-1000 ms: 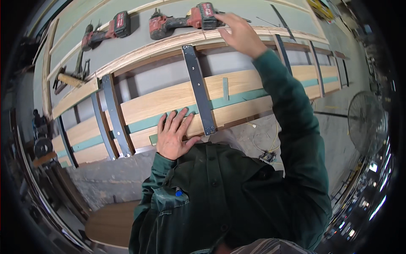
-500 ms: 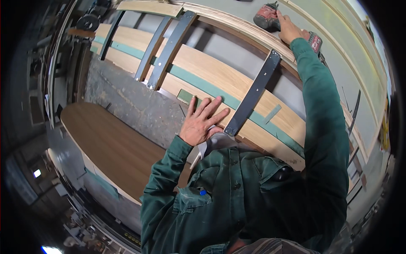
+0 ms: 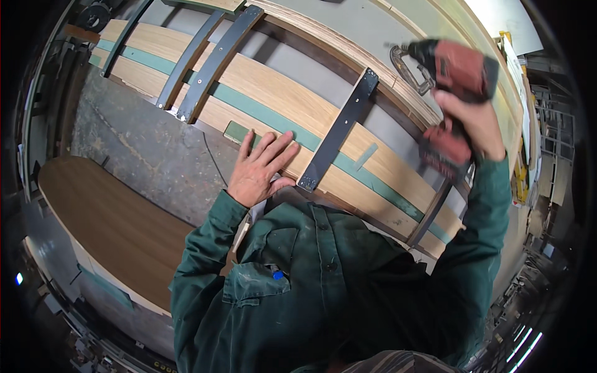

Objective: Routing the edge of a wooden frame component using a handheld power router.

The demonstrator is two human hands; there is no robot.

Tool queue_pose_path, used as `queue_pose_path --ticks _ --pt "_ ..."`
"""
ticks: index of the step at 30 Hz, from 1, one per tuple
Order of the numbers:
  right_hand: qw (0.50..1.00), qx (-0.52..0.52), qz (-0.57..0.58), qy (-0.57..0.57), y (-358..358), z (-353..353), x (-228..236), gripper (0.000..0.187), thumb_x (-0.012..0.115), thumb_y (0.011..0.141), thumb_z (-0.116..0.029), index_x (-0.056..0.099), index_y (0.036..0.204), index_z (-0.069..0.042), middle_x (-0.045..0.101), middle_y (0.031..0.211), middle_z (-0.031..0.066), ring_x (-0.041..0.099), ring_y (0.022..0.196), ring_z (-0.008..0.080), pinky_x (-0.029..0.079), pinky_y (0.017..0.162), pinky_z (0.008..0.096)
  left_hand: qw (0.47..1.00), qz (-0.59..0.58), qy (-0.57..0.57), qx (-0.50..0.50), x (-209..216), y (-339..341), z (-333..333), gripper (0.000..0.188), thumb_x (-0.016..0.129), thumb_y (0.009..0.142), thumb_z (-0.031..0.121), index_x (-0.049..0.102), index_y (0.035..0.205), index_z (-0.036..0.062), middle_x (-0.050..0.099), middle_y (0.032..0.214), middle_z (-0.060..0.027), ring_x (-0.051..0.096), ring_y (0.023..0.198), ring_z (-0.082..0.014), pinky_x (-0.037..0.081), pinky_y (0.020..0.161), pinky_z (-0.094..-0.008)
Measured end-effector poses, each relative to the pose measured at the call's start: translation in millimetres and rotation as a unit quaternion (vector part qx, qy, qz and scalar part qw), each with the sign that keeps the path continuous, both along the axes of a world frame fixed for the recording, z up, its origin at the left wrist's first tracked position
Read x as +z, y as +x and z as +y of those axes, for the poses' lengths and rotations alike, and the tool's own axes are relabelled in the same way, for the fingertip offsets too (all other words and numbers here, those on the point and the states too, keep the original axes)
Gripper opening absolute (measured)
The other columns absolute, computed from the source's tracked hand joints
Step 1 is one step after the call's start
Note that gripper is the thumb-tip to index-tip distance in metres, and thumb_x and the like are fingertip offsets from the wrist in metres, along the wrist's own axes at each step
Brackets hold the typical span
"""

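My right hand (image 3: 477, 121) grips the handle of a red and black cordless drill (image 3: 463, 68), raised over the right side of the bench and slightly smeared by motion. My left hand (image 3: 258, 171) lies with fingers apart on a long pale wooden panel (image 3: 280, 87) with a green stripe. Its thumb is at the panel's near edge. Beside the left fingertips is a small green block (image 3: 236, 132). A dark crossbar (image 3: 339, 130) with screws lies across the panel, just right of the left hand. A short grey-green strip (image 3: 365, 156) rests farther right on the panel.
More dark crossbars (image 3: 221, 65) span the panel on the left. A brown board with a rounded end (image 3: 106, 217) stands at the near left, above a stained grey floor (image 3: 143, 137). Layered plywood edging (image 3: 323, 40) runs behind the panel.
My right hand has lifted the drill off the bench surface and brought it nearer, to the right. My left hand stays on the panel. The whole view has shifted.
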State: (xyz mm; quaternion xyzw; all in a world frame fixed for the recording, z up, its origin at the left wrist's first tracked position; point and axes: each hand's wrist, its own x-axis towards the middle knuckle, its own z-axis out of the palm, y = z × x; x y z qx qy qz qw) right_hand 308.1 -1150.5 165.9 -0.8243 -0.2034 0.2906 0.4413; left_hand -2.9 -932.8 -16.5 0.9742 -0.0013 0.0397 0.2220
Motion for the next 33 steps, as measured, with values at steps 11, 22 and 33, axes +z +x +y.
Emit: queue_pose_path --ticks 11,22,33 --pt "0.977 0.196 -0.076 -0.034 -100.4 34.7 -0.2 0.043 0.079 0.078 -0.008 0.061 0.117 -0.003 0.068 0.107 0.0039 0.063 0.096 0.0128 0.051 0.085 0.0312 0.996 -0.062 -0.049 -0.028 1.2 8.1 7.3 0.081 0.072 0.070 0.051 0.049 0.137 0.0113 0.048 0.133 -0.0074 0.040 0.131 -0.0280 0.018 0.113 -0.0637" --pt "0.948 0.313 -0.038 -0.048 -103.5 232.6 -28.1 0.026 0.074 0.081 -0.019 0.066 0.100 -0.003 0.060 0.071 -0.0013 0.046 0.047 0.0063 0.037 0.042 0.0246 0.998 -0.033 -0.048 0.008 -3.8 8.4 -37.2 0.110 0.075 0.061 0.058 0.032 0.148 0.0071 0.044 0.138 -0.0119 0.031 0.139 -0.0329 0.010 0.118 -0.0602" --pt "0.917 0.383 -0.032 -0.103 -106.8 282.5 -38.3 0.027 0.072 0.081 -0.021 0.067 0.100 -0.003 0.059 0.072 -0.0018 0.042 0.048 0.0047 0.034 0.041 0.0234 0.998 -0.039 -0.051 0.004 -10.0 7.4 -35.4 0.116 0.075 0.059 0.061 0.029 0.150 0.0064 0.044 0.139 -0.0104 0.032 0.139 -0.0317 0.013 0.118 -0.0573"
